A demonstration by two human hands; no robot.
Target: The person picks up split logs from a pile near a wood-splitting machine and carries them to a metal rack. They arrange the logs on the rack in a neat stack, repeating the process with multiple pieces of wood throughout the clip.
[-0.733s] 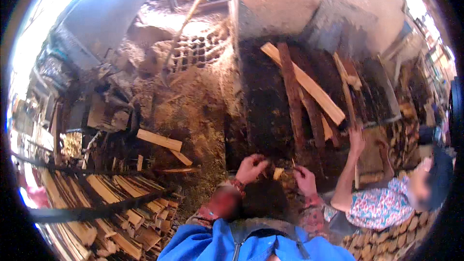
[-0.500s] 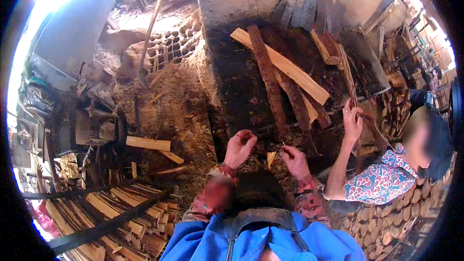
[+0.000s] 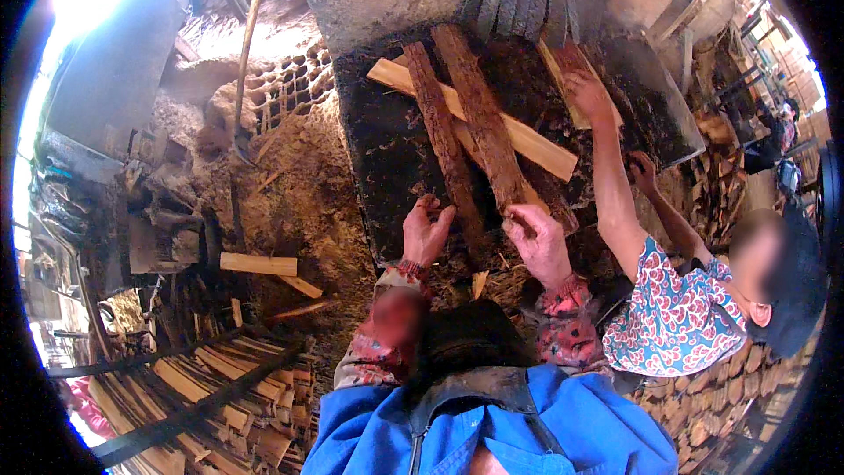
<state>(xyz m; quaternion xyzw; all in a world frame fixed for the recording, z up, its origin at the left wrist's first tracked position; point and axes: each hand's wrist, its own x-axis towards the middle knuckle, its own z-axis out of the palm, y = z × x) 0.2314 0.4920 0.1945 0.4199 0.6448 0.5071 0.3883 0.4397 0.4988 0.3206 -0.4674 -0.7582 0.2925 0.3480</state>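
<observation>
My left hand (image 3: 426,230) is beside the near end of a narrow bark-covered wood slab (image 3: 437,114), its fingers bent and the thumb apart, with nothing visible in it. My right hand (image 3: 540,244) is loosely curled, thumb and fingers parted, at the near end of a wider bark-covered slab (image 3: 475,101). Whether its fingertips touch that slab I cannot make out. Both slabs cross a pale sawn board (image 3: 538,148) on a dark flat surface (image 3: 374,145). A small pale wood chip (image 3: 479,283) lies between my forearms.
To the right, a co-worker in a patterned shirt (image 3: 673,312) reaches one hand (image 3: 587,97) onto another wood piece (image 3: 558,70). Split wood (image 3: 189,378) fills a rack with a dark bar at lower left. A long pole (image 3: 252,44) leans near a grate (image 3: 294,84).
The wider slab now lies across the pile; the strip the co-worker held is out of that hand, which has moved to another piece. My right hand has risen to the slab's near end, its pinch loosened.
</observation>
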